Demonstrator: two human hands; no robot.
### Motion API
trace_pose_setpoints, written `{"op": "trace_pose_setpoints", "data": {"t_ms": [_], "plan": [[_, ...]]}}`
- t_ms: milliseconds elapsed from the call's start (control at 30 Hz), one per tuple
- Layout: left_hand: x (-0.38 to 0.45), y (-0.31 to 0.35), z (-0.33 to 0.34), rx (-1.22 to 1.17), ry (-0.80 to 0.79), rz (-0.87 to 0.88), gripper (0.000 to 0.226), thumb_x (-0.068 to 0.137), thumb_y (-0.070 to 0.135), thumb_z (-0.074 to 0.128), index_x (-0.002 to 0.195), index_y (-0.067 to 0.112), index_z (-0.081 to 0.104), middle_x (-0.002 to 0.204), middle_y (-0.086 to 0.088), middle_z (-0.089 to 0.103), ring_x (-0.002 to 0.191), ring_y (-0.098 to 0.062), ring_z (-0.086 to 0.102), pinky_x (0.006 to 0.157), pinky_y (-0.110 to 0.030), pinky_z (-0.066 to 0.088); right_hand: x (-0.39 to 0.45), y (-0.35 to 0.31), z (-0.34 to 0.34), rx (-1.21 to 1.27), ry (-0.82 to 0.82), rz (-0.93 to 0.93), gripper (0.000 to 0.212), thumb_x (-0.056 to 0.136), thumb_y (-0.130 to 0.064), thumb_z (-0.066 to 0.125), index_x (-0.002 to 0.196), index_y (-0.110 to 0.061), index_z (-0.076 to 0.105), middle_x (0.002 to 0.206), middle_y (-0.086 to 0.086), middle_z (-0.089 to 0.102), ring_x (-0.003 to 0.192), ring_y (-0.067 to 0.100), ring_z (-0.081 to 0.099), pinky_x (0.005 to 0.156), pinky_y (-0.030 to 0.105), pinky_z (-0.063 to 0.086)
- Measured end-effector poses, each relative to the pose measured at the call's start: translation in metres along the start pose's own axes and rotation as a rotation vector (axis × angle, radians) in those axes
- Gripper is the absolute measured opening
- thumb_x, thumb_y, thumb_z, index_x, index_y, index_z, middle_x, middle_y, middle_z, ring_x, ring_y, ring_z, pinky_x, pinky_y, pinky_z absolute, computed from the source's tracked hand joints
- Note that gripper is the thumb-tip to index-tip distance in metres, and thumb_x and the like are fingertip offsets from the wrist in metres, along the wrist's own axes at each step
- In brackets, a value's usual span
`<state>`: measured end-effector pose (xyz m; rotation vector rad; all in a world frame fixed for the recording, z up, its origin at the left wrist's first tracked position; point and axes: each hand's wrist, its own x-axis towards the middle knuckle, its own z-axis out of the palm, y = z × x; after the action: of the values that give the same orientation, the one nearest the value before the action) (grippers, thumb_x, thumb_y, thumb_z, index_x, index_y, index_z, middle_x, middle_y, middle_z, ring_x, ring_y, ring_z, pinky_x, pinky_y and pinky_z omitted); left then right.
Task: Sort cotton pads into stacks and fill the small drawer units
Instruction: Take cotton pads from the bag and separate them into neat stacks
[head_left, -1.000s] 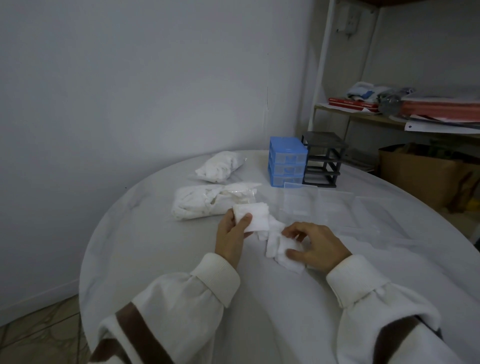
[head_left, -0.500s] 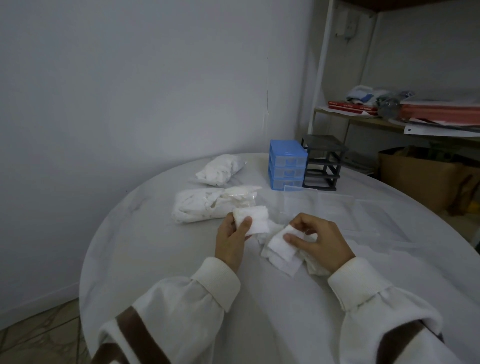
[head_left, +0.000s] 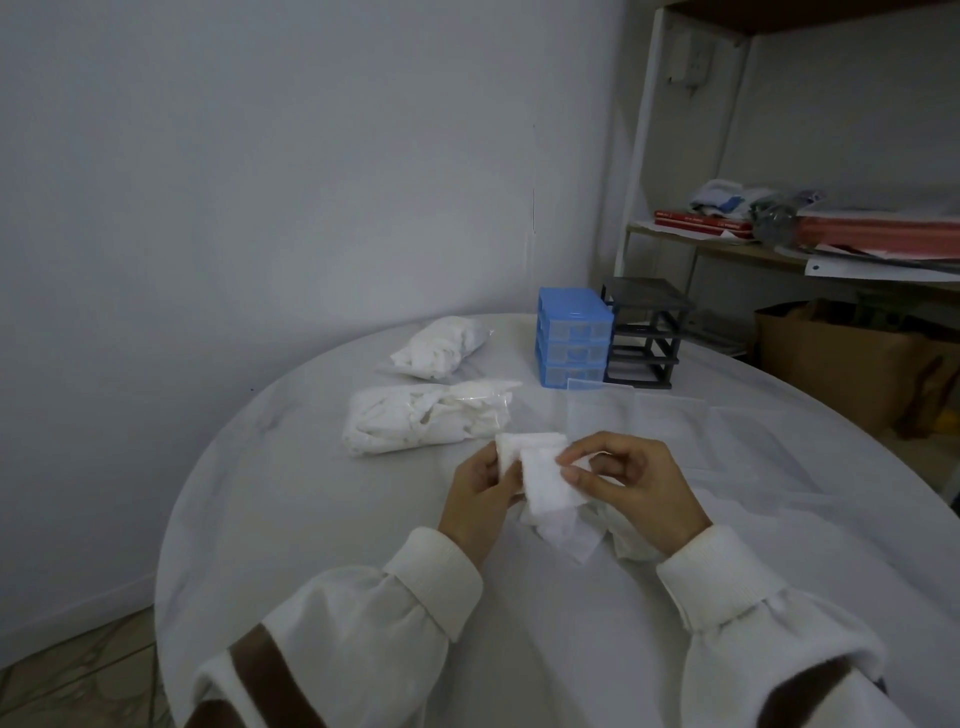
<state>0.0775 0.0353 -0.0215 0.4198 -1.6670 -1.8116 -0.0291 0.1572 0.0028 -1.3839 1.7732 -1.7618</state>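
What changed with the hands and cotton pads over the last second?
The right hand picked a cotton pad off the loose pile and lifted it left to the stack gripped by the left hand. The bags and drawer units stayed put.

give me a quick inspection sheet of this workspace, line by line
surface: round white table, covered in a white cloth
job's things: small stack of cotton pads in the left hand; single cotton pad in the right hand; loose cotton pads on the table under the hands; two clear bags of pads; blue drawer unit with drawers in; black drawer frame without drawers; clear drawers lying on the table
clutter: nothing seen
grip: left hand holds the stack; right hand pinches the single pad
cables: nothing seen
surroundings: bare wall; shelf with books and papers; brown bag on the floor
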Motion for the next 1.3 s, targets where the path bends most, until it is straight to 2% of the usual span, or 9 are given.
{"op": "trace_pose_setpoints", "data": {"t_ms": [133,333,467,667,833,933,1033,1233,1300], "plan": [[-0.003,0.005,0.0,-0.022,-0.022,-0.034,0.033,0.089,-0.012,0.047,0.101,0.014,0.063,0.076,0.011,0.072,0.073,-0.002,0.068,0.065,-0.016,0.054,-0.002,0.001,0.004,0.016,0.006,0.005,0.024,0.073,-0.002,0.073,0.091,-0.017,0.073,0.096,-0.001,0.071,0.071,0.01,0.063,0.077,0.017,0.051],[-0.003,0.007,0.002,-0.068,-0.019,-0.097,0.025,0.096,0.005,0.044,0.094,0.018,0.065,0.076,0.011,0.073,0.073,-0.003,0.069,0.067,-0.017,0.055,-0.001,0.005,0.002,-0.094,0.017,-0.041,0.033,0.077,0.003,0.07,0.094,-0.027,0.072,0.09,-0.005,0.069,0.075,0.005,0.057,0.074,0.018,0.048],[-0.001,0.006,0.001,-0.074,0.022,-0.143,0.022,0.097,0.009,0.043,0.102,0.012,0.065,0.088,0.0,0.071,0.081,-0.01,0.067,0.074,-0.022,0.056,0.0,0.006,0.002,-0.133,0.005,-0.066,0.034,0.079,0.003,0.068,0.094,-0.028,0.071,0.091,-0.002,0.066,0.076,0.006,0.056,0.072,0.019,0.048],[-0.001,0.006,0.003,-0.144,0.05,-0.199,0.027,0.099,0.016,0.041,0.115,0.006,0.06,0.114,-0.015,0.064,0.097,-0.02,0.064,0.073,-0.024,0.058,0.0,0.008,0.002,-0.197,-0.004,-0.106,0.035,0.078,0.002,0.07,0.098,-0.028,0.07,0.097,-0.005,0.064,0.08,0.008,0.057,0.071,0.016,0.048],[-0.002,0.01,0.005,-0.166,0.02,-0.199,0.026,0.096,0.033,0.044,0.098,0.017,0.065,0.1,-0.005,0.07,0.093,-0.017,0.066,0.069,-0.021,0.056,0.0,0.009,0.003,-0.256,-0.004,-0.143,0.039,0.078,0.0,0.071,0.098,-0.034,0.067,0.1,-0.005,0.061,0.082,0.009,0.057,0.071,0.015,0.048],[-0.006,0.011,0.005,-0.131,-0.033,-0.143,0.013,0.09,0.017,0.057,0.099,0.016,0.066,0.09,0.0,0.072,0.083,-0.01,0.069,0.069,-0.019,0.055,0.0,0.01,0.002,-0.284,0.005,-0.15,0.04,0.077,-0.002,0.072,0.097,-0.035,0.066,0.097,-0.003,0.058,0.081,0.008,0.056,0.07,0.014,0.048],[-0.006,0.01,0.004,-0.108,-0.051,-0.101,0.017,0.088,0.004,0.059,0.1,0.014,0.065,0.088,0.0,0.072,0.077,-0.008,0.07,0.067,-0.019,0.055,0.0,0.009,0.002,-0.326,0.025,-0.15,0.038,0.076,-0.005,0.074,0.094,-0.038,0.065,0.095,-0.003,0.057,0.082,0.008,0.055,0.07,0.011,0.045],[-0.006,0.009,0.002,-0.17,-0.051,-0.098,0.015,0.09,0.006,0.056,0.098,0.011,0.067,0.089,-0.001,0.073,0.081,-0.01,0.07,0.069,-0.02,0.056,0.0,0.012,0.002,-0.323,0.059,-0.124,0.027,0.08,-0.006,0.07,0.088,-0.032,0.065,0.114,-0.011,0.053,0.106,-0.005,0.05,0.084,0.006,0.042],[-0.006,0.008,0.002,-0.169,-0.054,-0.101,0.015,0.09,0.007,0.056,0.098,0.011,0.068,0.089,-0.001,0.073,0.082,-0.011,0.07,0.071,-0.021,0.056,0.0,0.012,0.002,-0.25,0.05,-0.092,0.022,0.082,-0.006,0.068,0.086,-0.027,0.066,0.112,-0.009,0.058,0.102,-0.001,0.055,0.085,0.009,0.044]]}}
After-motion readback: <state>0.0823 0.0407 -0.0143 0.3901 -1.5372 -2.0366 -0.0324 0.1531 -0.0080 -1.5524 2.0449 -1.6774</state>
